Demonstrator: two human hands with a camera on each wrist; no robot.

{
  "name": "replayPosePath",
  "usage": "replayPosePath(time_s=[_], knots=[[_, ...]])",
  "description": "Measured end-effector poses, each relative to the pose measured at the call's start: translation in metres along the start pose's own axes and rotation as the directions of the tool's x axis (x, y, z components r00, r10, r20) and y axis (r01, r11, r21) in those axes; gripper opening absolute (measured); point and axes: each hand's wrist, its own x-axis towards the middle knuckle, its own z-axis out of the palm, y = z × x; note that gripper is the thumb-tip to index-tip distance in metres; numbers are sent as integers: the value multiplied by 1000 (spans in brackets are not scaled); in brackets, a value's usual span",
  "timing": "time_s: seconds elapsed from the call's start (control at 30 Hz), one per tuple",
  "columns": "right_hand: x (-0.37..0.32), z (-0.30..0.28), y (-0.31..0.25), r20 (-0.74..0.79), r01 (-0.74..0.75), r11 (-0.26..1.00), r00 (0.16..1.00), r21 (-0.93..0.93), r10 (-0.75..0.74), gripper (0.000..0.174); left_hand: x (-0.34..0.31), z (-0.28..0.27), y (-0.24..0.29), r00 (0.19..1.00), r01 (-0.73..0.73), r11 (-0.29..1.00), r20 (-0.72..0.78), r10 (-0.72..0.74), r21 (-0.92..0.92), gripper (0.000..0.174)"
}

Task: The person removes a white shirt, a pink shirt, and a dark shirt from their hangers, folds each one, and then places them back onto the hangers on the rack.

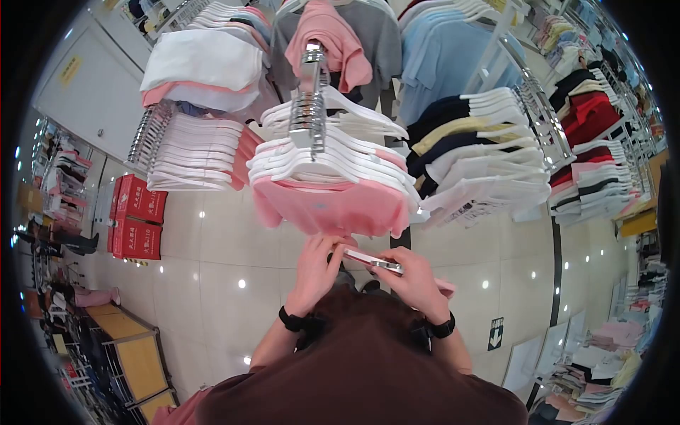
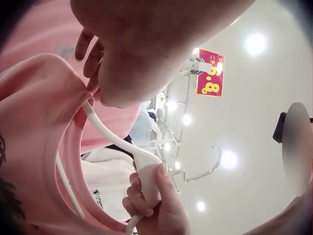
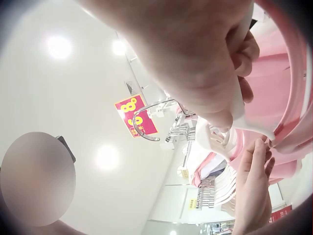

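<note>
A pink shirt [image 2: 29, 117] hangs on a white hanger [image 2: 115, 137] with a metal hook. In the left wrist view the right hand [image 2: 164, 208] grips the hanger's middle below the hook, thumb along it. The left hand [image 2: 146, 44] pinches the shirt's neckline at one shoulder of the hanger. From the right wrist side, the left hand [image 3: 254, 188] has its fingertips at the collar edge by the hanger's arm, and the right hand [image 3: 195, 63] curls round the hanger [image 3: 238, 107]. In the head view both hands, left [image 1: 315, 273] and right [image 1: 416, 280], are before the body.
A rack of pink shirts [image 1: 319, 205] on white hangers stands just ahead of the hands. White garments [image 1: 202, 60] hang at the left, dark and white ones [image 1: 496, 188] at the right. Red boxes [image 1: 138, 237] stand on the floor at the left.
</note>
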Motion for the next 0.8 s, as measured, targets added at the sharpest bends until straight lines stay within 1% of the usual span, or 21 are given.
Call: replayPosePath(time_s=[0.03, 0.07, 0.1, 0.13, 0.17, 0.2, 0.23, 0.27, 0.33, 0.37, 0.43, 0.5, 0.53, 0.6, 0.63, 0.7, 0.73, 0.77, 0.8], knots=[[10, 3, -6, 34, 19, 999, 999, -29, -18, 34, 3, -5, -5, 1000, 4, 1000, -12, -4, -1, 20], [20, 5, -11, 43, 28, 999, 999, -35, -26, 34, 6, -11, -10, 998, 30, 999, -51, -32, -40, 22], [29, 9, -16, 40, 77, 997, 996, -22, -76, 33, 8, -17, -15, 994, 55, 995, -88, -62, -80, 25], [38, 13, -22, 35, 124, 992, 992, -8, -123, 33, 10, -25, -20, 993, 58, 995, -96, -66, -83, 25], [48, 16, -28, 39, 127, 992, 991, -14, -127, 33, 14, -34, -23, 986, 45, 998, -158, -53, -54, 28], [59, 18, -35, 90, 69, 991, 993, 115, -79, 33, 18, -43, -26, 975, 34, 999, -219, -38, -25, 32], [69, 20, -43, 146, 1, 971, 989, 237, -37, 34, 21, -53, -29, 974, 33, 999, -225, -39, -32, 32], [80, 20, -53, 148, 4, 974, 988, 229, -38, 34, 24, -63, -32, 972, 47, 999, -231, -50, -18, 34], [101, 20, -72, 225, -4, 994, 974, 113, -22, 36, 31, -78, -43, 968, 64, 998, -241, -65, -14, 35], [110, 23, -76, 226, -5, 995, 974, 104, -19, 36, 35, -84, -50, 966, 58, 997, -250, -67, -45, 36], [125, 29, -84, 231, -50, 976, 973, 213, -1, 38, 41, -94, -62, 963, 54, 995, -258, -75, -89, 37], [140, 34, -90, 240, -76, 975, 970, 207, 24, 37, 50, -102, -75, 953, 53, 992, -290, -85, -117, 37], [147, 35, -94, 183, 22, 977, 981, 212, -62, 34, 55, -107, -80, 953, 51, 990, -291, -87, -129, 37], [151, 31, -113, 161, -52, 967, 987, 248, 12, 23, 65, -116, -89, 952, 8, 979, -298, -70, -204, 38], [154, 31, -112, 154, -56, 969, 988, 239, 19, 23, 68, -118, -96, 953, 3, 976, -294, -68, -216, 38], [162, 31, -104, 170, -50, 980, 985, 195, 17, 20, 75, -123, -105, 951, -41, 994, -309, 7, -101, 38], [167, 33, -98, 159, -49, 981, 987, 188, 19, 20, 80, -125, -106, 951, -51, 993, -309, 15, -109, 38], [170, 36, -91, 115, 13, 965, 992, 263, -45, 21, 82, -129, -105, 955, -44, 988, -295, -1, -145, 38], [172, 36, -88, 89, 45, 953, 993, 299, -74, 22, 83, -132, -106, 960, -34, 983, -280, -18, -179, 37]])
